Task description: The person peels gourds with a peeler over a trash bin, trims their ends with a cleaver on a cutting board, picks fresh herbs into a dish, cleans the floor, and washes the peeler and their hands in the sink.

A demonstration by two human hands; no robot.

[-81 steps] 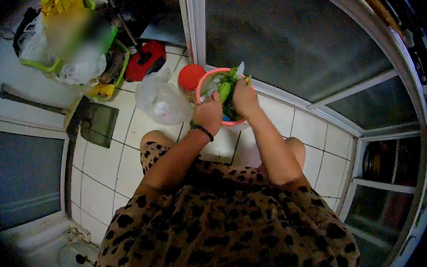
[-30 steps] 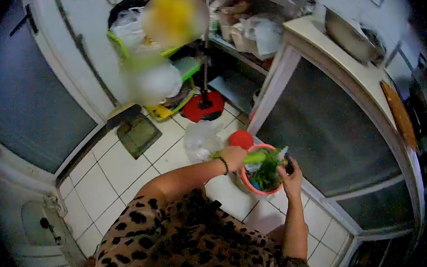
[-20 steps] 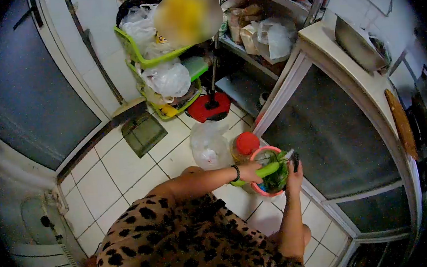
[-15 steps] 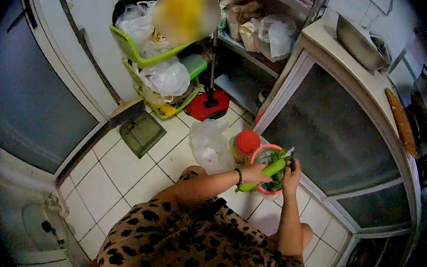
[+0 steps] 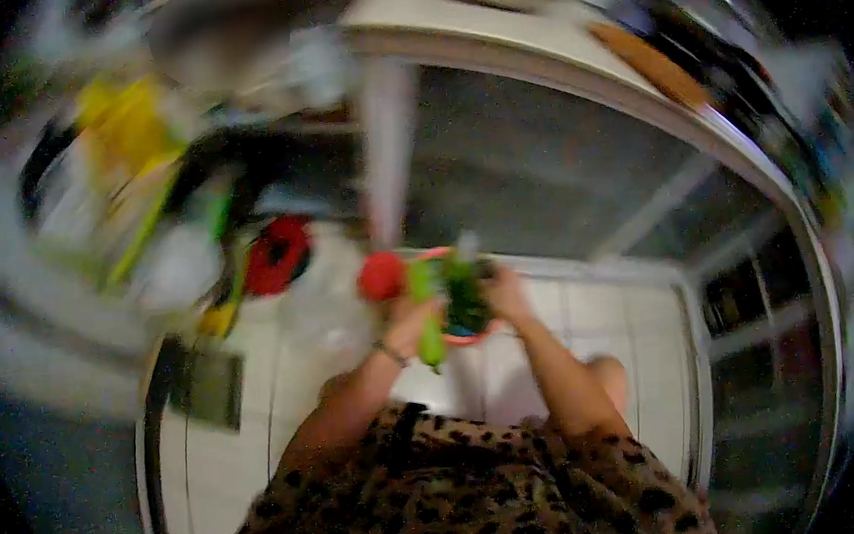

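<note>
Swung to the left bucket rim (image 5: 436, 253), the likely firm gourd (image 5: 431, 341) suits left fingers (image 5: 418, 314) clasping its middle; right fingers (image 5: 499, 291) unclear.

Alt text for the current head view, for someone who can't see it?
A person's left hand holds a long green vegetable at the left edge of a pink-rimmed container of leafy greens; the right hand is at its right edge, its grip too blurred to tell. A red lid and a plastic bag show to the left.

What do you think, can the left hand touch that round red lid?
Probably yes: the left hand is close beside the round red lid, nothing visibly between, though it holds a long green vegetable.
</note>
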